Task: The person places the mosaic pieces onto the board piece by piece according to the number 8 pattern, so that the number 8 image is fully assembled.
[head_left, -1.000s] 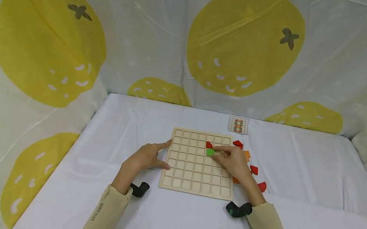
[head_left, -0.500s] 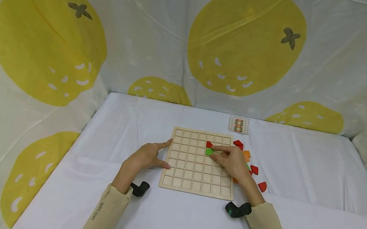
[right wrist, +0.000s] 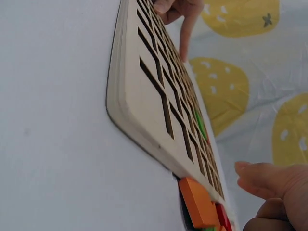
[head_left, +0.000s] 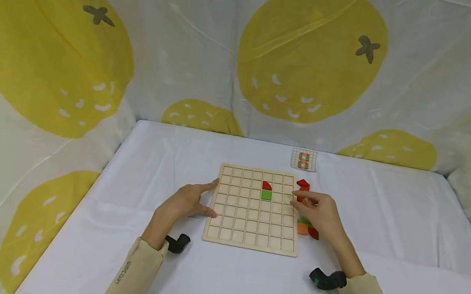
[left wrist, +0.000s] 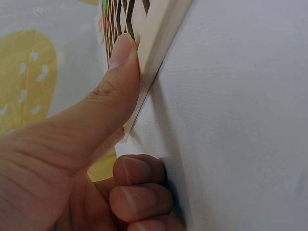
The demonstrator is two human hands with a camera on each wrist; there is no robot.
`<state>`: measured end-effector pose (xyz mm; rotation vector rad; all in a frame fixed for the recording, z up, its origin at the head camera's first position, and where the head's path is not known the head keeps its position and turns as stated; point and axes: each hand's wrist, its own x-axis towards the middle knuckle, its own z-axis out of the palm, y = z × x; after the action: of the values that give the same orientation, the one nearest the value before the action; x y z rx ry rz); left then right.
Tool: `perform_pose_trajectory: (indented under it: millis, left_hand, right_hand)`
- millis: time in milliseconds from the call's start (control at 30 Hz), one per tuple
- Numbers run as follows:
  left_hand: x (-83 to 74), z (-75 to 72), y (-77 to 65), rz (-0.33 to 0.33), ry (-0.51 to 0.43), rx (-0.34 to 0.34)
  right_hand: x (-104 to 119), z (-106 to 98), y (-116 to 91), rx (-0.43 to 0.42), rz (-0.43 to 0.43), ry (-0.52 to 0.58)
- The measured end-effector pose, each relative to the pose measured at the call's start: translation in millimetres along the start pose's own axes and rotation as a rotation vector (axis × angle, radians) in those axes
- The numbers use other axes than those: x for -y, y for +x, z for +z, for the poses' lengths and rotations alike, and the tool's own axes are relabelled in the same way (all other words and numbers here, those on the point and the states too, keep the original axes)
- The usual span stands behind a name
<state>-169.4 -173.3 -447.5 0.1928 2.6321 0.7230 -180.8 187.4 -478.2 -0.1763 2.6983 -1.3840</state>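
Observation:
A square wooden grid board lies on the white cloth. One red quarter-round tile and a green square tile sit in neighbouring cells, the red one behind. At the board's left edge my left hand rests with thumb and index finger spread; in the left wrist view the thumb presses on the rim. My right hand hovers by the right edge, over loose tiles, thumb and index finger slightly apart. Nothing shows between those fingertips in the right wrist view, where the hand is partly cut off.
Along the board's right side lie loose tiles: a red one at the back, an orange one and a dark red one nearer. A small pattern card lies behind the board. Lemon-printed fabric hangs behind the table.
My right hand has let go of the green tile, leaving it in its cell, and moved right over the loose tiles. My left hand has stayed at the board's edge.

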Motion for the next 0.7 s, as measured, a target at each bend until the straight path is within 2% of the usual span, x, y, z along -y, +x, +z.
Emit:
perform_pose_trajectory:
  millis: [333, 700]
  left_hand:
    - [1.8, 0.4, 0.1, 0.017, 0.018, -0.003]
    - [1.6, 0.8, 0.1, 0.015, 0.018, -0.007]
  right_hand:
    - [-16.6, -23.9, -16.0, -0.047, 0.049, -0.044]
    - [-30.6, -28.9, -22.3, -0.079, 0.035, -0.075]
